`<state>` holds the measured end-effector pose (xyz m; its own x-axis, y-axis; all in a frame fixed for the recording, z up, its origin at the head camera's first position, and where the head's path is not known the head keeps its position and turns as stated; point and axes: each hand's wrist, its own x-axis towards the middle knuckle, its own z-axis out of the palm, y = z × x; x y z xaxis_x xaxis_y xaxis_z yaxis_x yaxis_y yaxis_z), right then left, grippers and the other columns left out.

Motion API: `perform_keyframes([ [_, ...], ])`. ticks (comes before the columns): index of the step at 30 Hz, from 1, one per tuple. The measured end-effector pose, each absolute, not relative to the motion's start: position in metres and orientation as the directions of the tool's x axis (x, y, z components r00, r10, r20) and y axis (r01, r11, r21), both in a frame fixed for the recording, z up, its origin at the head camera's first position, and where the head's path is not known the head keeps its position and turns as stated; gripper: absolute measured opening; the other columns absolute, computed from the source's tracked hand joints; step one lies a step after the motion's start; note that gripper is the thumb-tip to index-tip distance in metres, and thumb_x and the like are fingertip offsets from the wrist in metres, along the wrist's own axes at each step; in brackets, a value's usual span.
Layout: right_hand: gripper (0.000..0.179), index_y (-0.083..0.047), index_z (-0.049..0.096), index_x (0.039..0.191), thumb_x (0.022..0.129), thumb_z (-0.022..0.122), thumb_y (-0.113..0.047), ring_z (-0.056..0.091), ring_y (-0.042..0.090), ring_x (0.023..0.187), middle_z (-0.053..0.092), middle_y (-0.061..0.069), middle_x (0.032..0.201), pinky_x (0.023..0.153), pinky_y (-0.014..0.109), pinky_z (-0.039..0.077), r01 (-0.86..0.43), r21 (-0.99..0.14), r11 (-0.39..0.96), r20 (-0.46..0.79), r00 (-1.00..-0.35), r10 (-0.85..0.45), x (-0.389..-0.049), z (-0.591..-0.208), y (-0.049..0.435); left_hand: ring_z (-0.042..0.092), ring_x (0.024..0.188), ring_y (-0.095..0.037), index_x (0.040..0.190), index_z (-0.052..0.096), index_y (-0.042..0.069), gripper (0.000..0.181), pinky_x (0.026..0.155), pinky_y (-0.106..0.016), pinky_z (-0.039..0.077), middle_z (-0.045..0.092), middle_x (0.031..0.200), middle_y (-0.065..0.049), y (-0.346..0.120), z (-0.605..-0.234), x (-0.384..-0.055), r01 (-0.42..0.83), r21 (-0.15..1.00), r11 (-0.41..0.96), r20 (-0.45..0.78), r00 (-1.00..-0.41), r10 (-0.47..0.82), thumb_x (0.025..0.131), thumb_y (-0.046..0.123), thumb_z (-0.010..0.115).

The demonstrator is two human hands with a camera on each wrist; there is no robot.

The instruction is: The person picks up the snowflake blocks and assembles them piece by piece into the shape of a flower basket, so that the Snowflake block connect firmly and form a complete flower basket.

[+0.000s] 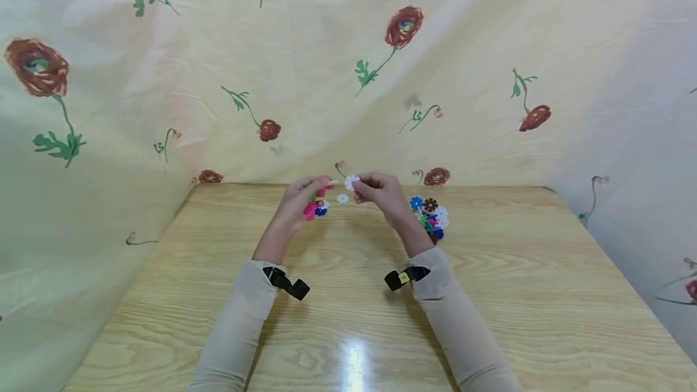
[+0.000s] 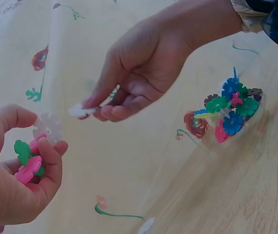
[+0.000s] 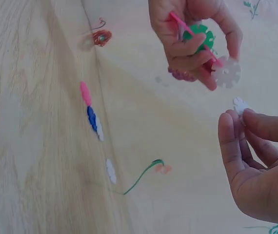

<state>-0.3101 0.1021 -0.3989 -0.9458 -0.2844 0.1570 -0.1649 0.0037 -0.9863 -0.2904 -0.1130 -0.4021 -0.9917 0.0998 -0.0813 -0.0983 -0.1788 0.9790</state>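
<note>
My left hand [image 1: 296,201] grips a small joined piece of notched plastic discs, with pink discs [image 2: 29,169] and a green disc [image 3: 198,38]. A white disc [image 2: 48,128] stands out at its end, by the thumb and fingertips. Facing it across a small gap, my right hand [image 1: 383,195] pinches a single white notched disc [image 3: 239,105] between thumb and fingers. The two white discs are apart. Below the hands on the table lie a pink disc [image 3: 85,92], a blue disc [image 3: 91,118] and white discs [image 3: 110,170].
A heap of joined or piled discs [image 2: 234,109] in blue, green, pink, white and brown sits beside my right forearm. The wooden table [image 1: 517,295] meets a flowered cloth [image 1: 321,65] at its far edge. Black straps [image 1: 285,282] circle both wrists.
</note>
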Motion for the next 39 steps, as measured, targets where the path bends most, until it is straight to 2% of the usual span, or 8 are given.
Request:
perform_keyframes([
  [4,0.03,0.006,0.065,0.127,0.099,0.065,-0.007,0.068,0.01,0.074,0.068,0.001,0.087,0.074,0.026,0.062,-0.219,-0.975,-0.037,0.221,-0.936,-0.274,-0.306,-0.394,0.098,0.059,0.071,-0.007,0.13,0.067,0.007,0.036,0.053,-0.015,0.047,0.065,0.102,0.003,-0.112,-0.401,-0.29,-0.101,0.981,-0.166,-0.082,-0.989,0.121,0.102,0.03,0.063],
  [9,0.03,0.007,0.065,0.127,0.099,0.065,-0.003,0.069,0.012,0.072,0.069,0.002,0.085,0.071,0.027,0.062,-0.275,-0.961,-0.041,0.276,-0.925,-0.261,-0.301,-0.391,0.095,0.06,0.071,-0.006,0.131,0.066,0.006,0.037,0.055,-0.015,0.048,0.073,0.107,0.004,-0.112,-0.401,-0.291,-0.101,0.98,-0.169,-0.077,-0.986,0.146,0.102,0.03,0.063],
  [13,0.031,0.01,0.064,0.127,0.099,0.064,-0.004,0.069,0.012,0.072,0.068,0.006,0.087,0.071,0.026,0.062,-0.306,-0.952,-0.029,0.302,-0.915,-0.268,-0.301,-0.392,0.096,0.059,0.069,-0.008,0.132,0.066,0.008,0.038,0.051,-0.015,0.043,0.067,0.107,0.003,-0.112,-0.4,-0.29,-0.101,0.984,-0.149,-0.078,-0.986,0.148,0.103,0.032,0.061],
  [21,0.027,0.009,0.067,0.121,0.097,0.067,-0.002,0.069,0.011,0.069,0.07,0.003,0.084,0.069,0.026,0.062,-0.297,-0.953,-0.058,0.303,-0.928,-0.216,-0.3,-0.392,0.091,0.059,0.083,-0.007,0.131,0.065,0.003,0.038,0.07,-0.017,0.055,0.073,0.106,0.003,-0.11,-0.4,-0.29,-0.075,0.982,-0.175,-0.046,-0.986,0.163,0.103,0.029,0.061],
  [25,0.024,0.008,0.067,0.117,0.096,0.069,-0.003,0.07,0.011,0.067,0.073,0.015,0.088,0.069,0.029,0.063,-0.285,-0.956,-0.066,0.292,-0.936,-0.198,-0.3,-0.394,0.088,0.058,0.083,-0.008,0.13,0.066,0.004,0.036,0.071,-0.018,0.056,0.068,0.107,0.0,-0.108,-0.401,-0.29,-0.082,0.978,-0.192,-0.052,-0.986,0.158,0.103,0.028,0.061],
  [29,0.021,0.007,0.067,0.115,0.096,0.068,-0.002,0.069,0.01,0.065,0.071,0.026,0.093,0.068,0.03,0.063,-0.28,-0.957,-0.074,0.289,-0.939,-0.187,-0.299,-0.395,0.085,0.059,0.094,-0.008,0.133,0.063,0.001,0.037,0.078,-0.02,0.058,0.064,0.113,-0.002,-0.106,-0.402,-0.291,-0.073,0.97,-0.23,-0.034,-0.984,0.173,0.105,0.025,0.059],
  [35,0.023,0.012,0.064,0.115,0.096,0.067,0.001,0.068,0.009,0.063,0.072,0.004,0.08,0.063,0.024,0.061,-0.316,-0.942,-0.112,0.333,-0.92,-0.204,-0.299,-0.396,0.088,0.068,0.109,-0.016,0.136,0.059,-0.006,0.04,0.097,-0.032,0.057,0.07,0.112,0.0,-0.104,-0.403,-0.29,-0.035,0.968,-0.249,0.011,-0.984,0.18,0.105,0.019,0.058],
  [39,0.021,0.015,0.064,0.112,0.095,0.067,0.003,0.066,0.009,0.062,0.07,-0.001,0.076,0.06,0.022,0.059,-0.346,-0.931,-0.12,0.365,-0.901,-0.233,-0.299,-0.396,0.09,0.071,0.105,-0.016,0.134,0.058,-0.011,0.039,0.097,-0.031,0.057,0.071,0.105,-0.001,-0.103,-0.403,-0.289,-0.016,0.97,-0.244,0.027,-0.985,0.173,0.104,0.015,0.058],
])
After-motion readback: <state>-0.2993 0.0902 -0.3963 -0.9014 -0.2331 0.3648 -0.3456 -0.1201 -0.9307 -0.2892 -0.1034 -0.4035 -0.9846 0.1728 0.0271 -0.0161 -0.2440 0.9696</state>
